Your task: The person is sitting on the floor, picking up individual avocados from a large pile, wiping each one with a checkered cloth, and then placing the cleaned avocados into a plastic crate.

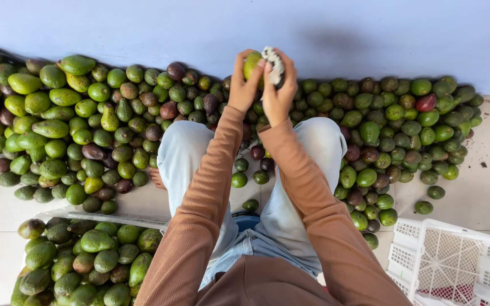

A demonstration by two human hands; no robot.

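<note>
So left of the person's knees there's a white crate (58, 214) full of avocados. Above the knees, the left hand (244, 85) is wrapped around one green avocado (251, 63), while the right hand (279, 90) pinches a whitish cloth (273, 63) against it. It looks firm, smooth and a bit slippery, so I'd cup the fat middle.

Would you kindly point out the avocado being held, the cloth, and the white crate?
avocado (250, 63), head view, its green side
cloth (274, 65), head view, its bunched middle
white crate (446, 262), head view, its lattice wall
</note>
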